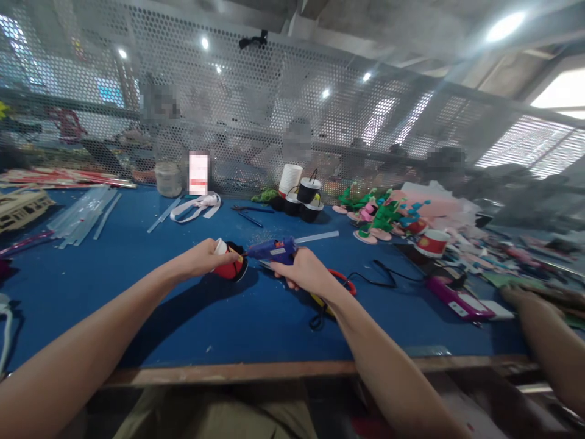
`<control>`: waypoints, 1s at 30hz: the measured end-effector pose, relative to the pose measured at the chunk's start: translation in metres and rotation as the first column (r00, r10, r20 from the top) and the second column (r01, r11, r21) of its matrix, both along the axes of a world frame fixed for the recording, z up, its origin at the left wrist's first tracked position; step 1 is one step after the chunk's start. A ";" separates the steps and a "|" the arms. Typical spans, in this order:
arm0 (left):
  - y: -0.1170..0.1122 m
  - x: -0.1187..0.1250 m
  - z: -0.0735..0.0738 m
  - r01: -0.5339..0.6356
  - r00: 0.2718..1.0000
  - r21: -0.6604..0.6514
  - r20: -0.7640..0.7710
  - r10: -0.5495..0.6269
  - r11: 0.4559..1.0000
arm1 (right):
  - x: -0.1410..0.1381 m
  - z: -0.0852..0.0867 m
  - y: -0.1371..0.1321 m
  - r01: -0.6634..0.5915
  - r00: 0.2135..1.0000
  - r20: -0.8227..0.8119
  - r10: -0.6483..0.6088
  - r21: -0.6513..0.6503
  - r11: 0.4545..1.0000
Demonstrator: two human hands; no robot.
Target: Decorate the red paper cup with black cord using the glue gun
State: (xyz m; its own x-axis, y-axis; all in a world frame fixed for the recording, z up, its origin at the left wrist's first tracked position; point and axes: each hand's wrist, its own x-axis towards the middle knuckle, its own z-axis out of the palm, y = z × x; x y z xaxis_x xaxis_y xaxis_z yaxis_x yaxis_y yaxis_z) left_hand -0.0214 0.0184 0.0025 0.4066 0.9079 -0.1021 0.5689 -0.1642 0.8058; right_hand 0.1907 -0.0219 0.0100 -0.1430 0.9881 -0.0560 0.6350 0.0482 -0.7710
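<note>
My left hand (208, 257) is closed around a small red paper cup (226, 268) with a white end and a dark rim, tipped sideways over the table. In my right hand (304, 268) is a blue hot glue gun (273, 250), a clear glue stick (319, 236) jutting from its back. Its nozzle points left and is at the dark rim of the cup; whether it touches, I cannot tell. Under my right wrist lies a tool with red and yellow handles (342, 280), partly hidden by the arm.
Clear glue sticks (85, 213), a white ribbon roll (194, 208) and pliers (251, 213) lie on the blue table (183, 329). Behind stand stacked cups (290, 180) and small black buckets (309, 190). Green craft plants (381, 216), a purple device (459, 300) and another person's hand (532, 299) are rightward.
</note>
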 end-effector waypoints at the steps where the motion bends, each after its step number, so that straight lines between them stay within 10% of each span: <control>1: 0.000 0.000 0.000 0.000 1.000 0.003 -0.003 0.000 1.000 | 0.000 0.000 0.000 -0.008 1.000 -0.014 0.008 -0.013 1.000; 12: -0.010 0.000 0.008 0.050 0.987 0.260 0.137 -0.088 0.964 | 0.023 0.001 0.023 0.266 0.926 -0.320 -0.203 0.167 0.949; 23: -0.020 0.005 0.010 0.132 0.980 0.413 0.086 -0.182 0.901 | 0.043 -0.026 0.072 0.355 0.909 0.194 -0.368 0.100 0.930; 30: -0.018 0.007 0.006 0.198 0.974 0.514 -0.009 -0.225 0.835 | 0.033 -0.016 0.065 0.346 0.824 0.362 -0.436 0.290 0.893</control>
